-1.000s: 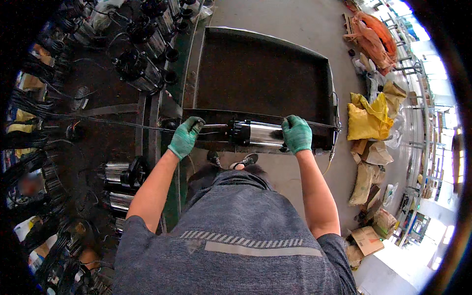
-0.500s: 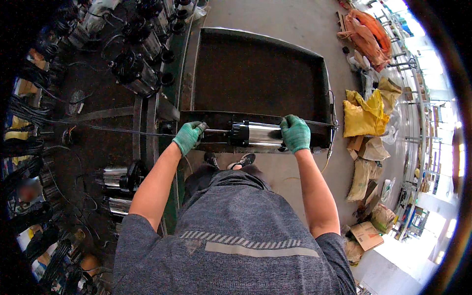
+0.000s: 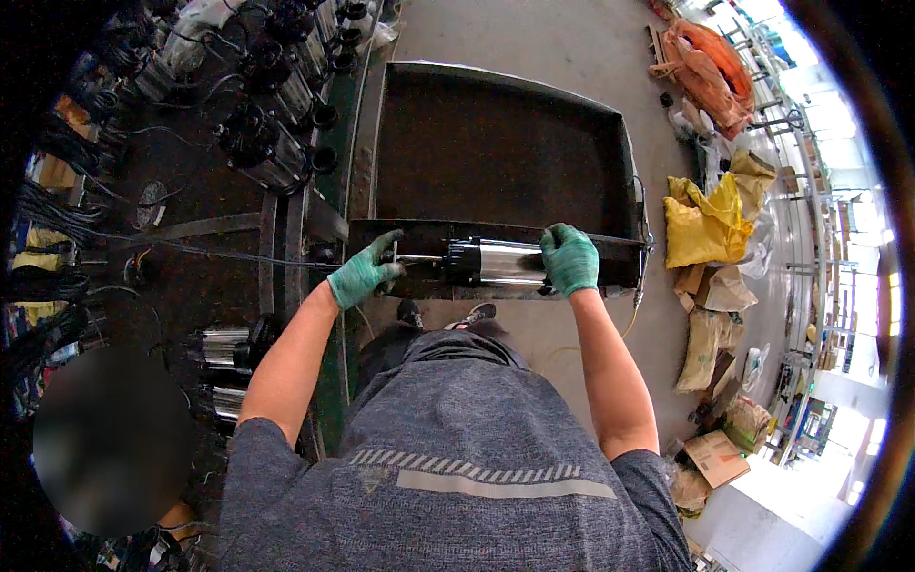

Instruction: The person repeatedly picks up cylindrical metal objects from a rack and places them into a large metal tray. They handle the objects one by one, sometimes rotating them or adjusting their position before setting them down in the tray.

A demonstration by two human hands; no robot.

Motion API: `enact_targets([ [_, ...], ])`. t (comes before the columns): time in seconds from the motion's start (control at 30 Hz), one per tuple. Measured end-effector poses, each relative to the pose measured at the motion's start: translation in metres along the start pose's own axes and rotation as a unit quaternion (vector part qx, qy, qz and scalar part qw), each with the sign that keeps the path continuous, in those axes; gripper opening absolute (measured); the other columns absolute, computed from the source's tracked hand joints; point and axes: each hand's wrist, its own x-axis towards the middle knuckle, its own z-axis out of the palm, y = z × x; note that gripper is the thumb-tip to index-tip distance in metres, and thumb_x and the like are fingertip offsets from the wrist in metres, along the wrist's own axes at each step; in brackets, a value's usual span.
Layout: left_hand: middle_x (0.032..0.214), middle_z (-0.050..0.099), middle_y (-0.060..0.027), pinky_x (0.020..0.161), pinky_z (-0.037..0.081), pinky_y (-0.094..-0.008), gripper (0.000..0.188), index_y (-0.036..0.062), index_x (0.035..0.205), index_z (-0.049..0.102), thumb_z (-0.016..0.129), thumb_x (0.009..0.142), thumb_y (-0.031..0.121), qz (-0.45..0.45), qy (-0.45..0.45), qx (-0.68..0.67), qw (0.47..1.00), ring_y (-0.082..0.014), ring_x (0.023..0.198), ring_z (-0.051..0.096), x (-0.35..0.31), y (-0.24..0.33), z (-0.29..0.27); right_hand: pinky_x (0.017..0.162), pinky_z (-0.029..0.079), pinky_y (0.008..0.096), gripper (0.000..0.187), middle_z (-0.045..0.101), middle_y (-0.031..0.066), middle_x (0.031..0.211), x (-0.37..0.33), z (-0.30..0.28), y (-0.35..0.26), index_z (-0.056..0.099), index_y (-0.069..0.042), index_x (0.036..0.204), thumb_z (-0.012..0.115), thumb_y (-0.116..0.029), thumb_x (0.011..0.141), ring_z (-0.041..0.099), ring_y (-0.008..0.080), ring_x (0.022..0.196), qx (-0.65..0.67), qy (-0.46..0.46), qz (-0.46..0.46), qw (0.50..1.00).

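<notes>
In front of me a shiny steel pump motor (image 3: 510,261) with a black ribbed end lies on its side across the near part of a dark metal tray (image 3: 505,153). My right hand (image 3: 570,259), in a green glove, curls over the motor's right end. A thin metal rod (image 3: 419,257) sticks out from its black end toward the left. Around the rod's far tip, where a small crosspiece shows, my green-gloved left hand (image 3: 364,271) has thumb and fingers spread apart. The undersides of both hands are hidden.
Several similar motors (image 3: 262,148) with cables stand at the upper left, and more steel ones (image 3: 224,349) lie at the lower left. A dark cable (image 3: 219,252) runs toward my left hand. Yellow sacks (image 3: 705,224) and a cardboard box (image 3: 715,458) lie along the right.
My left hand has loosened from around the rod's tip, its fingers now spread. My right hand stays on the motor. A large blurred round shape now covers part of the lower left.
</notes>
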Motion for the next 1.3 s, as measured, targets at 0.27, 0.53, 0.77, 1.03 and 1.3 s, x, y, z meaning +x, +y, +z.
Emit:
enact_targets([
  [0.27, 0.098, 0.071, -0.011, 0.076, 0.054, -0.0375, 0.049, 0.0042, 0.136, 0.059, 0.072, 0.096, 0.028, 0.005, 0.044, 0.278, 0.96, -0.0254, 0.079, 0.067, 0.008, -0.013, 0.001, 0.087, 0.053, 0.0502, 0.025, 0.072, 0.0143, 0.101, 0.001, 0.005, 0.002, 0.072, -0.01, 0.096, 0.061, -0.033, 0.095, 0.066, 0.0385, 0.098, -0.015, 0.006, 0.0, 1.0],
  [0.53, 0.108, 0.067, -0.0016, 0.073, 0.053, -0.0306, 0.048, 0.006, 0.142, 0.057, 0.071, 0.098, 0.019, 0.1, 0.1, 0.297, 0.944, -0.0166, 0.074, 0.06, 0.016, -0.061, -0.009, 0.087, 0.053, 0.0508, 0.026, 0.072, 0.0147, 0.101, 0.004, 0.0, -0.004, 0.072, -0.009, 0.095, 0.06, -0.033, 0.096, 0.066, 0.0391, 0.098, -0.022, 0.0, -0.009, 1.0],
  [0.77, 0.094, 0.07, -0.0003, 0.06, 0.05, -0.0258, 0.038, 0.0126, 0.134, 0.065, 0.072, 0.098, 0.022, -0.094, 0.056, -0.172, 0.979, -0.0085, 0.07, 0.06, 0.007, -0.012, 0.008, 0.086, 0.053, 0.0512, 0.026, 0.072, 0.0156, 0.1, 0.002, 0.003, 0.001, 0.071, -0.008, 0.095, 0.061, -0.032, 0.096, 0.066, 0.0402, 0.097, -0.009, 0.005, -0.003, 1.0],
  [1.03, 0.11, 0.072, -0.0163, 0.075, 0.056, -0.0386, 0.05, 0.0037, 0.141, 0.056, 0.07, 0.096, 0.019, 0.067, 0.01, 0.219, 0.974, -0.0261, 0.09, 0.07, 0.007, -0.012, -0.012, 0.082, 0.054, 0.0518, 0.027, 0.072, 0.0169, 0.095, 0.002, 0.002, -0.003, 0.07, -0.008, 0.089, 0.061, -0.033, 0.095, 0.067, 0.0409, 0.093, -0.017, 0.003, -0.011, 1.0],
  [1.3, 0.09, 0.076, -0.0123, 0.067, 0.056, -0.0365, 0.035, -0.0009, 0.108, 0.069, 0.076, 0.092, 0.029, 0.052, 0.165, 0.287, 0.942, -0.0289, 0.073, 0.07, 0.018, -0.027, 0.014, 0.089, 0.054, 0.0497, 0.026, 0.072, 0.0152, 0.099, 0.001, -0.006, -0.003, 0.071, -0.009, 0.091, 0.06, -0.033, 0.095, 0.066, 0.0384, 0.098, 0.0, -0.005, 0.02, 1.0],
])
